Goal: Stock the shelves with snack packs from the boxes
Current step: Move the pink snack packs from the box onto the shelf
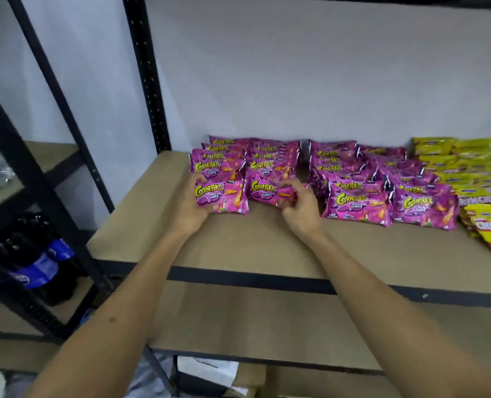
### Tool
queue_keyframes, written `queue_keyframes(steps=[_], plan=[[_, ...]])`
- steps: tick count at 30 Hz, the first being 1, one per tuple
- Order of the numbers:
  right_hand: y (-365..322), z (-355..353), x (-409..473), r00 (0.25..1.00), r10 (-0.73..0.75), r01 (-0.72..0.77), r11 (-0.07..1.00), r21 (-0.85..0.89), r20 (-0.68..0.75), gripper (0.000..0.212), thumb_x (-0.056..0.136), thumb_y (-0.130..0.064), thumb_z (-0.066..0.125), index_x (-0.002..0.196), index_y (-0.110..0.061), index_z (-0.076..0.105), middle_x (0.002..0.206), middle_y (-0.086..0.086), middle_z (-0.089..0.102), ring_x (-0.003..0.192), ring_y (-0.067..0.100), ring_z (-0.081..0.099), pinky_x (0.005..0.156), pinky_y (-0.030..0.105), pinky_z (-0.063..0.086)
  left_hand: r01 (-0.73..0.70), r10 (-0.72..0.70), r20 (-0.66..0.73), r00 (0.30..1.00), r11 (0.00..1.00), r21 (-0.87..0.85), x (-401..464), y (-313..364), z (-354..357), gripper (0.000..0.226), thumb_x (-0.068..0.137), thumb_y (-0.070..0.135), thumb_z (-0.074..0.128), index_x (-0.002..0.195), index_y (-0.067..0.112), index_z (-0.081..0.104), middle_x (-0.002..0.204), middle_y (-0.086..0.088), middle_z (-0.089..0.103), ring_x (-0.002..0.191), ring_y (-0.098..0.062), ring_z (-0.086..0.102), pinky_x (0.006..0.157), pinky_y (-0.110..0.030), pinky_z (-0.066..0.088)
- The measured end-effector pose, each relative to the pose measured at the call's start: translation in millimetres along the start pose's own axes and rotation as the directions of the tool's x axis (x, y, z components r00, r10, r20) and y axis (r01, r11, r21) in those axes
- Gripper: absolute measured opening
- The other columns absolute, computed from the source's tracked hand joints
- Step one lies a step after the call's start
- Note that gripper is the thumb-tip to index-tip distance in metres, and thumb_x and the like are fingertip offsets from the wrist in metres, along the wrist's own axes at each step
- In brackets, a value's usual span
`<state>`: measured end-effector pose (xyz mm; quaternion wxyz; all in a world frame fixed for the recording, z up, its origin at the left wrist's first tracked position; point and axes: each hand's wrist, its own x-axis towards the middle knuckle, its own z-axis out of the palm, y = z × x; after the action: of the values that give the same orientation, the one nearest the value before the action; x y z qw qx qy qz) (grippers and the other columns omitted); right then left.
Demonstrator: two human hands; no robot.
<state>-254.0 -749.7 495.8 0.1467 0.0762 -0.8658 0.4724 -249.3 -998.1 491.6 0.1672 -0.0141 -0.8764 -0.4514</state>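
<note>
left hand [191, 203] and right hand [298, 206], each grip around a front pink pack [224, 196] on the shelf [238, 245]

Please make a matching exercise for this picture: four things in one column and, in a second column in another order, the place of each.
Things:
1. left hand
2. right hand
3. yellow packs
4. blue bag

Places:
A. far right of the shelf
B. on the leftmost pink pack
C. lower left, beyond the black post
D. on the second front pink pack

Pairs: 1-B, 2-D, 3-A, 4-C
</note>
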Motion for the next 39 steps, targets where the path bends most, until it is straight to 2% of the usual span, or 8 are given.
queue_keyframes(steps=[5,8,10,13,21,31,35,39], plan=[[6.9,3.4,48.7,0.995,0.002,-0.026,0.971,-0.238,-0.100,0.047,0.091,0.001,0.053,0.128,-0.027,0.061,0.146,0.017,0.027,0.109,0.031,0.061,0.103,0.039,0.048,-0.095,0.102,-0.047,0.994,0.986,0.139,55.1,-2.3,13.6,0.055,0.073,0.017,0.083,0.122,0.017,0.057,0.115,-0.010,0.058,0.104,-0.021,0.052,0.087,-0.024,0.037],[4.5,7.6,63.7,0.988,-0.055,-0.004,0.922,-0.386,-0.141,0.048,0.092,-0.005,0.054,0.135,-0.025,0.055,0.155,0.022,0.016,0.136,0.042,0.036,0.104,0.047,0.044,-0.041,0.056,-0.077,0.995,0.982,0.186,75.4,-3.3,21.4,0.054,0.076,0.027,0.080,0.123,0.027,0.054,0.111,-0.012,0.052,0.113,-0.031,0.046,0.092,-0.038,0.044],[1.8,7.8,69.6,0.971,-0.098,-0.026,0.863,-0.504,-0.218,0.048,0.090,-0.009,0.060,0.135,-0.021,0.052,0.149,0.023,0.028,0.135,0.042,0.033,0.100,0.053,0.044,-0.040,0.063,-0.098,0.993,0.976,0.216,84.4,-1.5,25.7,0.054,0.077,0.030,0.078,0.124,0.029,0.053,0.113,-0.012,0.048,0.115,-0.032,0.045,0.093,-0.043,0.046],[0.5,7.6,79.8,0.937,-0.203,-0.018,0.786,-0.618,-0.285,0.043,0.086,-0.015,0.066,0.127,-0.013,0.055,0.118,0.019,0.054,0.104,0.039,0.054,0.083,0.051,0.051,-0.053,0.084,-0.108,0.991,0.963,0.263,96.7,4.0,29.4,0.054,0.078,0.035,0.074,0.126,0.031,0.051,0.117,-0.013,0.047,0.117,-0.033,0.046,0.094,-0.046,0.046],[-1.0,9.3,92.5,0.986,-0.046,-0.047,0.849,-0.526,-0.163,0.024,0.094,-0.022,0.050,0.114,-0.011,0.057,0.106,0.015,0.063,0.091,0.039,0.063,0.072,0.042,0.050,-0.018,0.105,-0.200,0.974,0.919,0.394,98.5,15.7,34.9,0.063,0.080,0.036,0.068,0.135,0.018,0.045,0.128,-0.019,0.044,0.120,-0.036,0.042,0.093,-0.050,0.039],[-5.1,-20.4,15.7,0.975,-0.218,0.198,0.937,-0.289,-0.039,0.029,0.086,-0.012,0.055,0.115,-0.014,0.062,0.095,0.008,0.067,0.085,0.027,0.064,0.076,0.043,0.055,0.021,0.058,-0.129,0.990,0.842,0.538,-1.5,66.2,55.3,0.026,0.087,0.026,0.056,0.110,0.018,0.064,0.115,-0.010,0.060,0.113,-0.032,0.049,0.094,-0.046,0.035],[2.1,-42.0,-39.4,0.898,-0.432,0.437,0.848,-0.300,0.087,0.031,0.084,-0.010,0.056,0.114,-0.013,0.066,0.115,0.007,0.068,0.107,0.029,0.064,0.092,0.040,0.050,-0.128,0.296,-0.230,0.927,0.826,0.550,-71.4,63.4,78.2,0.033,0.093,0.028,0.045,0.118,0.015,0.062,0.129,-0.011,0.057,0.125,-0.033,0.048,0.100,-0.051,0.037],[45.4,-65.3,-97.2,0.831,-0.527,0.554,0.759,-0.342,0.177,0.041,0.080,-0.004,0.059,0.120,-0.010,0.065,0.143,0.012,0.051,0.137,0.028,0.043,0.112,0.045,0.032,-0.042,0.132,-0.152,0.980,0.872,0.488,-139.4,59.9,107.9,0.057,0.087,0.023,0.062,0.140,0.013,0.044,0.150,-0.015,0.035,0.142,-0.032,0.029,0.106,-0.057,0.032]])
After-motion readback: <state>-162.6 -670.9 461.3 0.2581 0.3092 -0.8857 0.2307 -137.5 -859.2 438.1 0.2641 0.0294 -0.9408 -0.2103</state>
